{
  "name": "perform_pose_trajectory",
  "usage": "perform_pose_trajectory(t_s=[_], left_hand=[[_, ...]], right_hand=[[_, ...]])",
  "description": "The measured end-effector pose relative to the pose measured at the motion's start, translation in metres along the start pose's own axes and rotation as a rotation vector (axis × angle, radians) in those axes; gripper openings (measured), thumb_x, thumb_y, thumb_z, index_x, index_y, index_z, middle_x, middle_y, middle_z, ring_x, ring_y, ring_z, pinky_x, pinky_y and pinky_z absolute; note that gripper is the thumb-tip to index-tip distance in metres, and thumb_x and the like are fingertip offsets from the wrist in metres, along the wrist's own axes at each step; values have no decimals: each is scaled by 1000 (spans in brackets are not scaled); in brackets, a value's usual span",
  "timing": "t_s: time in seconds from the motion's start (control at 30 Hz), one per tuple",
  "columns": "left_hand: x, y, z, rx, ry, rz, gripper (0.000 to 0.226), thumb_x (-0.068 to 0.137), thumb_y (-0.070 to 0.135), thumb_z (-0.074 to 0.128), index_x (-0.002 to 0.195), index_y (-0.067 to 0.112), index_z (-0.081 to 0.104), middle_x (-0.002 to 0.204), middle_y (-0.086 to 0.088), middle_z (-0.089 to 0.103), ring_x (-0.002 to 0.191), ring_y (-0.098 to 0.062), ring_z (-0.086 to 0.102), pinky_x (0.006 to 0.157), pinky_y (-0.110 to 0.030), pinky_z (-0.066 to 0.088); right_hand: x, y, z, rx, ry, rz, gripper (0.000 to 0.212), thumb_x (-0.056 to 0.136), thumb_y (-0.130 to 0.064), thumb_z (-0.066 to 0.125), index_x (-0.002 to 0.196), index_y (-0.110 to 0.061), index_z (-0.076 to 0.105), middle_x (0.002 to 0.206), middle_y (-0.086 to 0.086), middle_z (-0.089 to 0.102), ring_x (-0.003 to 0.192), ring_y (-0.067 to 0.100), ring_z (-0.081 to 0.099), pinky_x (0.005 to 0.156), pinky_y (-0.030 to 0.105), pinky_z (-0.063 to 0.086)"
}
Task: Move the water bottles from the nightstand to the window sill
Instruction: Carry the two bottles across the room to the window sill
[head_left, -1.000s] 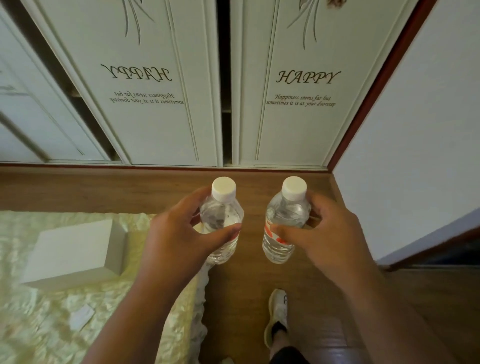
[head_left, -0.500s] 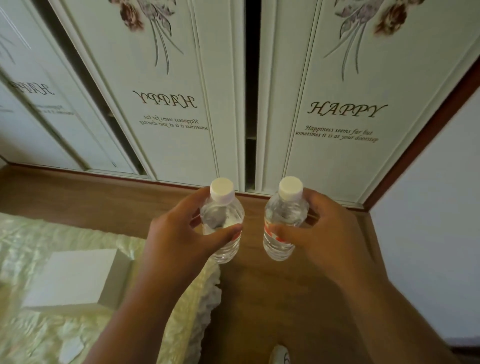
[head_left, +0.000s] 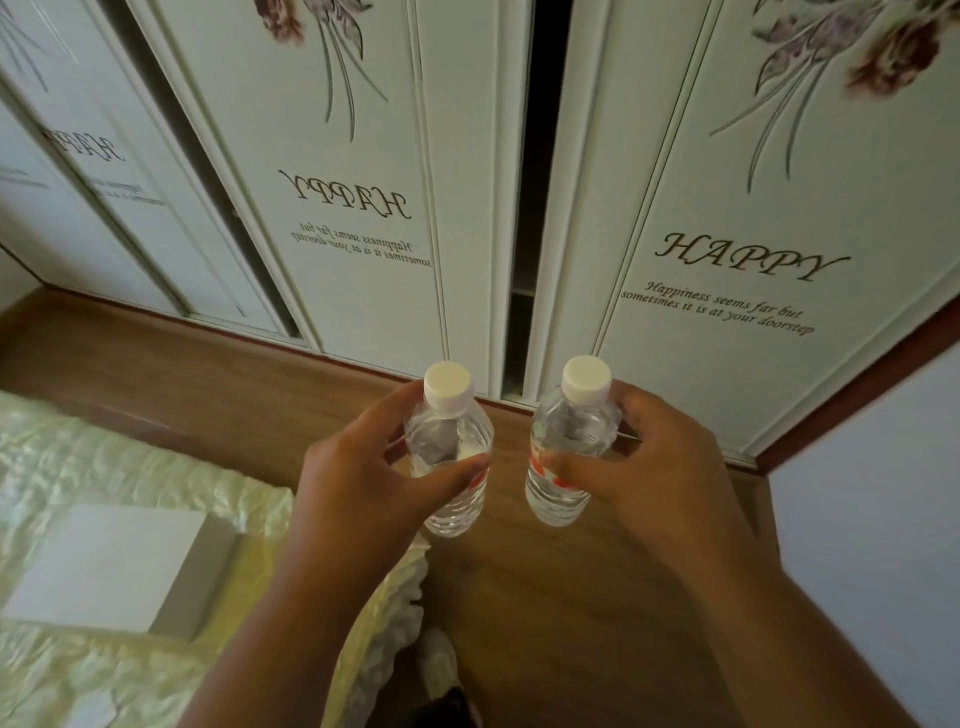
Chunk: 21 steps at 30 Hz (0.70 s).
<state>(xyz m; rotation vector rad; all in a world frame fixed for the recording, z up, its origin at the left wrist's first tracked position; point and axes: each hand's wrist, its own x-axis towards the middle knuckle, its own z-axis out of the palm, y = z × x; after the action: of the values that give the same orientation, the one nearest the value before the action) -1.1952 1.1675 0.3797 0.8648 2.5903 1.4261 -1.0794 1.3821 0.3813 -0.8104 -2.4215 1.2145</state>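
Near edge, below the hands: a shoe tip (head_left: 439, 660) on the wood floor (head_left: 561, 613), partly blurred. Left of the left forearm, a bed with shiny pale-green cover (head_left: 88, 467), ruffled edge hanging beside the arm; a white box (head_left: 109, 561) lies flat on it, well left of the left hand. Left hand (head_left: 363, 483) grips the left bottle (head_left: 451, 457) around its upper body, thumb across the front, fingers curled behind; bottle upright, white cap up, clear, held in the air over the floor. Right hand (head_left: 654, 478) grips the right bottle (head_left: 571, 447) the same way, thumb over a red-and-white label, upright, white cap. Bottles are near each other, not touching, level with each other. Beyond the hands: white wardrobe doors (head_left: 727, 208) with flower prints and "HAPPY" lettering, a dark gap (head_left: 535, 182) between the two middle doors right above the bottles. Right of the right hand, a plain pale wall (head_left: 872, 519) with reddish-brown trim.
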Motion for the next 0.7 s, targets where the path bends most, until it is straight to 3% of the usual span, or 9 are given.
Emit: perform_pose_trajectory(t_s=[0.2, 0.37, 0.6, 0.7], left_hand=[[83, -23, 8, -33, -64, 43, 79, 63, 60, 83, 135, 50, 51, 115, 31, 67, 105, 11, 64, 86, -25, 59], [159, -41, 2, -42, -60, 85, 78, 64, 69, 75, 135, 51, 49, 105, 45, 58, 104, 21, 57, 79, -2, 48], [231, -67, -14, -6, -34, 102, 79, 65, 69, 74, 137, 46, 51, 110, 37, 61, 103, 20, 59, 81, -7, 50], [248, -77, -20, 4, -12, 63, 79, 64, 69, 73, 136, 44, 53, 118, 28, 66, 105, 12, 63, 86, -19, 56]], right_hand=[[67, -2, 16, -7, -5, 4, 80, 64, -52, 86, 136, -38, 54, 127, -18, 64, 104, -1, 61, 73, 8, 42], [134, -23, 29, -41, 14, -18, 80, 65, -52, 84, 137, -33, 55, 127, -15, 65, 109, 2, 61, 74, 7, 43], [205, -43, 59, -44, 39, -48, 80, 62, -56, 81, 134, -35, 55, 124, -18, 64, 103, -4, 58, 69, 4, 39], [233, -50, 69, -7, 19, -47, 78, 56, -65, 75, 128, -42, 54, 115, -24, 63, 95, -9, 59, 69, 6, 41]])
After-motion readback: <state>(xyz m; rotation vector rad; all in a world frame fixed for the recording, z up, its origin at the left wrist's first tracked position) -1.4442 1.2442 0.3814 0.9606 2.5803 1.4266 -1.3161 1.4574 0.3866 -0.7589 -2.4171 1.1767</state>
